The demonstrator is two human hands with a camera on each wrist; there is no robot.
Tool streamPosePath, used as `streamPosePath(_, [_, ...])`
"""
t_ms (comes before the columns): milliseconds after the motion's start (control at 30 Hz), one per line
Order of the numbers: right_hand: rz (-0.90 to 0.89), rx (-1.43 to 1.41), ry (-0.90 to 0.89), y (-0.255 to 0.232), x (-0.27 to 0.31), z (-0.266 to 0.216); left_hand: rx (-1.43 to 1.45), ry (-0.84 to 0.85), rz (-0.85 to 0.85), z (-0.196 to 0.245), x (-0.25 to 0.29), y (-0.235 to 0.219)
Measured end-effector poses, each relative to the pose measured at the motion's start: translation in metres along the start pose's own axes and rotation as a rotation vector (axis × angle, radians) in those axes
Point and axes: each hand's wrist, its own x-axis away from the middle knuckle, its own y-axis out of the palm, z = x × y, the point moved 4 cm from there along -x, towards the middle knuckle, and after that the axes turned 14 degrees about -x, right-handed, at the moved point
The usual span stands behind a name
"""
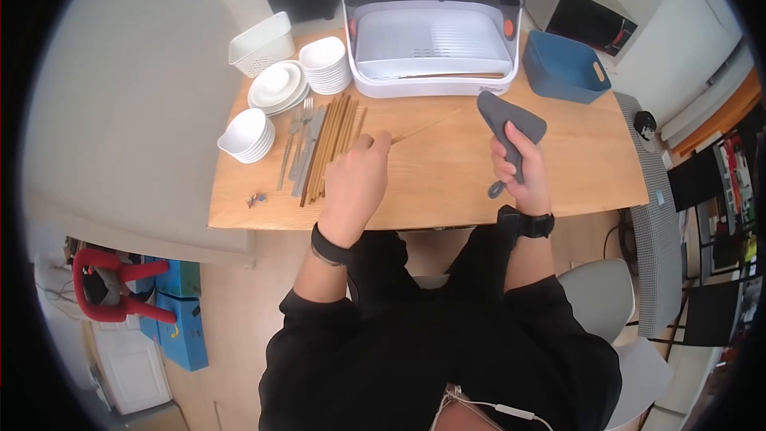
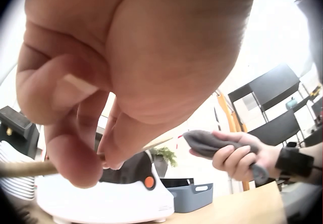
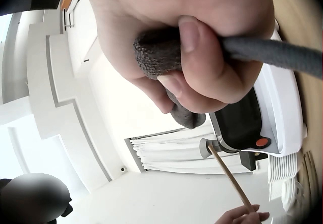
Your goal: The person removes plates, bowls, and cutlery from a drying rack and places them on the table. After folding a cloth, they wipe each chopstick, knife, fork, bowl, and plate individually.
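Note:
My left hand (image 1: 357,181) pinches one thin wooden chopstick (image 1: 424,125) between thumb and fingertips, above the table. The stick points away to the right; in the left wrist view its other end (image 2: 25,169) juts out past the fingers. A folded grey cloth (image 1: 496,114) with a hanging loop (image 1: 496,189) is gripped in my right hand (image 1: 527,166), off to the right of the stick and apart from it. The right wrist view shows fingers curled round the bunched cloth (image 3: 156,52). Beside the left hand lies a row of brown chopsticks (image 1: 339,132).
Forks and knives (image 1: 307,140) lie left of the chopsticks, near stacked white bowls (image 1: 249,134), plates (image 1: 287,100) and a white basket (image 1: 263,44). A white dish cabinet (image 1: 435,84) stands open at the back, with a blue bin (image 1: 562,72) to its right.

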Motion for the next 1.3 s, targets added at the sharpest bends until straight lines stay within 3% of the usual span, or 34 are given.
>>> streamPosePath(433, [-0.106, -0.066, 0.124, 0.007, 0.004, 0.01, 0.147, 0.038, 0.171, 0.005, 0.003, -0.018])
streamPosePath(600, [-0.099, 0.106, 0.171, 0.013, 0.008, 0.024, 0.167, 0.043, 0.252, 0.009, 0.001, -0.02])
streamPosePath(667, [-0.108, 0.112, 0.21, 0.02, 0.009, 0.037, 0.26, 0.183, 0.407, 0.018, 0.001, -0.016])
streamPosePath(800, [-0.119, 0.12, 0.224, 0.026, 0.007, 0.047, 0.361, 0.192, 0.403, 0.031, -0.002, -0.013])
streamPosePath(867, [-0.117, 0.117, 0.21, 0.025, 0.008, 0.044, 0.488, 0.007, 0.293, 0.021, -0.003, -0.024])
streamPosePath(933, [-0.099, 0.081, 0.153, 0.018, 0.01, 0.036, 0.335, -0.094, 0.553, -0.011, -0.006, -0.026])
streamPosePath(967, [-0.1, 0.083, 0.151, 0.017, 0.011, 0.03, 0.336, -0.094, 0.557, -0.026, -0.009, -0.022])
streamPosePath(1033, [-0.139, 0.098, 0.144, 0.019, 0.017, 0.021, 0.869, -0.423, 0.395, -0.06, -0.012, 0.005])
streamPosePath(1067, [-0.141, 0.1, 0.143, 0.024, 0.019, 0.022, 0.87, -0.423, 0.397, -0.056, -0.014, 0.013])
streamPosePath(1133, [-0.124, 0.227, 0.207, 0.039, 0.022, 0.039, 1.53, -0.231, 0.393, -0.031, -0.024, 0.028])
streamPosePath(1200, [-0.173, 0.265, 0.251, 0.047, 0.019, 0.067, 1.39, 0.067, 0.28, 0.011, -0.024, 0.017])
streamPosePath(1233, [-0.197, 0.272, 0.247, 0.05, 0.018, 0.074, 1.415, 0.112, 0.273, 0.025, -0.022, 0.013])
streamPosePath(1300, [-0.135, 0.368, 0.19, 0.044, 0.014, 0.065, 1.097, 0.06, 0.391, 0.02, -0.024, 0.006])
